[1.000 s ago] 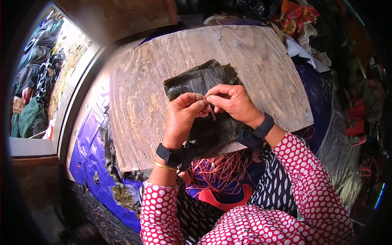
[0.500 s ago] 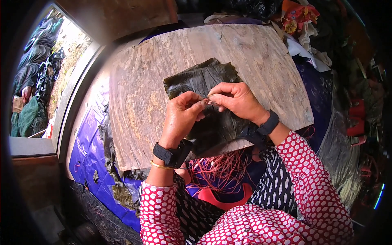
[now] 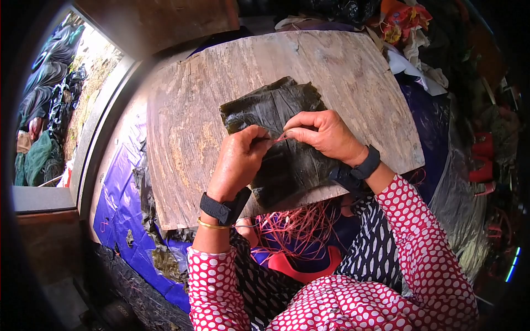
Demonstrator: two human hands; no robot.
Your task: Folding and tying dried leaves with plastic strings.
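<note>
A dark green-brown sheet bundle (image 3: 279, 107), folded flat and slightly glossy, lies on the wooden board; whether it is seaweed or plastic I cannot tell. Above its middle my left hand (image 3: 243, 154) pinches one end of a thin red string (image 3: 281, 137). My right hand (image 3: 326, 135) pinches the same string a short way to the right, thumb against forefinger. Between the two pinches the string is stretched in a short line. Both hands partly cover the bundle's lower half.
The worn wooden board (image 3: 187, 116) rests before me over purple sheeting (image 3: 118, 204). Below its near edge hangs a tangle of red strings (image 3: 298, 229), by a red plastic rim (image 3: 303, 276). Dark bags and a red-orange cloth (image 3: 406, 23) lie at the far right.
My left hand has shifted slightly left and down, away from the right one. The gap between the pinches has widened, and more string shows between them.
</note>
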